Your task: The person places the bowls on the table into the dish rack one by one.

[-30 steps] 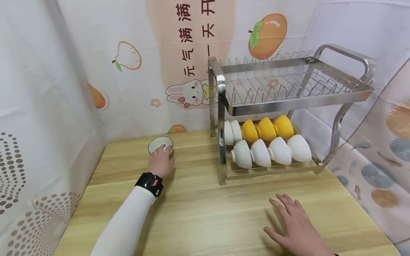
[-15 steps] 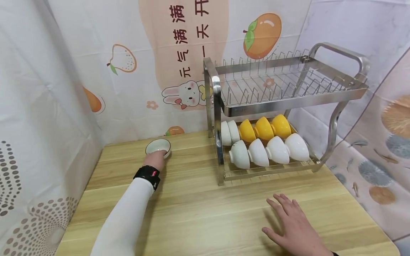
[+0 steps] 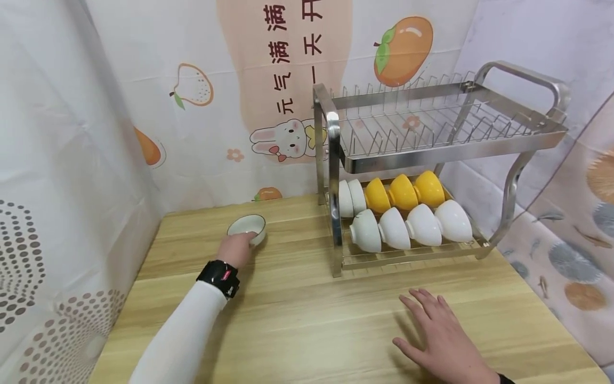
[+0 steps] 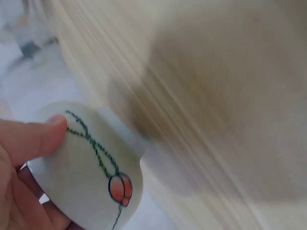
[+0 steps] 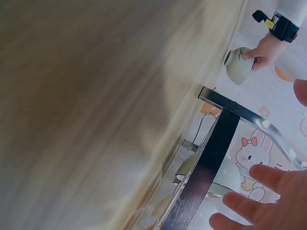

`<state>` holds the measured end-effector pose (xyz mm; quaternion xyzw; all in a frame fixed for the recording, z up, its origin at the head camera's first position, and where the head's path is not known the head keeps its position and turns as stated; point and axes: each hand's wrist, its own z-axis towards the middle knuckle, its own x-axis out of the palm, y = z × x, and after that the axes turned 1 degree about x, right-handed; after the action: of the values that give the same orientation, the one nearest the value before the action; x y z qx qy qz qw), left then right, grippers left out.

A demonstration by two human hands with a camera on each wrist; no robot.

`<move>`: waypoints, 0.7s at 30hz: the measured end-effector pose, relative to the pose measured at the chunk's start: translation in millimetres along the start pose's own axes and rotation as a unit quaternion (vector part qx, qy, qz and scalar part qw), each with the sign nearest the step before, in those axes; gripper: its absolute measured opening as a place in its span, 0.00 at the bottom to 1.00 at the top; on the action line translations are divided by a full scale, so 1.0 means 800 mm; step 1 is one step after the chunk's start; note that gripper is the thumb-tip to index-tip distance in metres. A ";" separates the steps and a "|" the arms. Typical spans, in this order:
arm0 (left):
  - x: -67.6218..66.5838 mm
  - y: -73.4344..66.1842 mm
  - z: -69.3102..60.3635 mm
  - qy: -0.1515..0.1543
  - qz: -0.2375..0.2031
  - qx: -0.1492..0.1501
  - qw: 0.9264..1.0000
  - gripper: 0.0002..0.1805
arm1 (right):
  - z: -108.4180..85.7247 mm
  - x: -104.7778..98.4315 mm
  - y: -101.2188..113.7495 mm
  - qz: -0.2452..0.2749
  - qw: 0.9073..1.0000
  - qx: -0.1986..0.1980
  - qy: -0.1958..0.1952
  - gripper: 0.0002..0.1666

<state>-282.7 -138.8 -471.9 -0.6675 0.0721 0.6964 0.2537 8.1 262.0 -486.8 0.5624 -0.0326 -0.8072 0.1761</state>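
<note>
A pale bowl with a dark rim (image 3: 248,224) is at the back left of the wooden table. My left hand (image 3: 235,249) pinches its near wall, thumb outside and fingers over the rim. In the left wrist view the bowl (image 4: 91,163) shows a green vine and a red flower bud on its outside. The right wrist view shows the bowl (image 5: 238,66) off the tabletop in the left hand. My right hand (image 3: 438,336) hovers over the front right of the table, fingers spread, holding nothing.
A two-tier metal dish rack (image 3: 448,152) stands at the back right. Its lower tier carries yellow bowls (image 3: 403,192) behind and white bowls (image 3: 424,225) in front, all on their sides. Patterned curtains (image 3: 201,149) close off the back and sides of the table (image 3: 288,314).
My left hand has gone from reaching into the bowl to gripping its rim. The bowl has lifted and shifted slightly right and nearer. The right hand has stayed put.
</note>
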 end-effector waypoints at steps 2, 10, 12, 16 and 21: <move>-0.005 -0.012 -0.020 0.007 -0.022 0.025 0.999 0.15 | 0.005 0.001 0.002 0.004 1.000 -0.014 -0.007 0.47; -0.015 -0.081 -0.088 0.052 -0.037 0.234 0.970 0.13 | 0.028 -0.002 0.019 0.040 0.997 -0.057 -0.020 0.38; -0.016 -0.103 -0.102 0.063 -0.022 0.282 0.957 0.13 | 0.035 -0.002 0.027 0.046 0.996 -0.080 -0.016 0.35; -0.018 -0.147 -0.124 0.060 0.040 0.375 0.924 0.13 | 0.054 0.002 0.044 0.063 0.987 -0.149 -0.017 0.31; -0.021 -0.191 -0.138 0.028 0.113 0.461 0.880 0.12 | 0.068 0.006 0.060 0.074 0.968 -0.238 -0.006 0.29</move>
<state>-115.6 -60.5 -430.2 -0.4817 0.4669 0.5894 0.4501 -31.2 207.5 -459.3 0.4952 0.1178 -0.7800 0.3641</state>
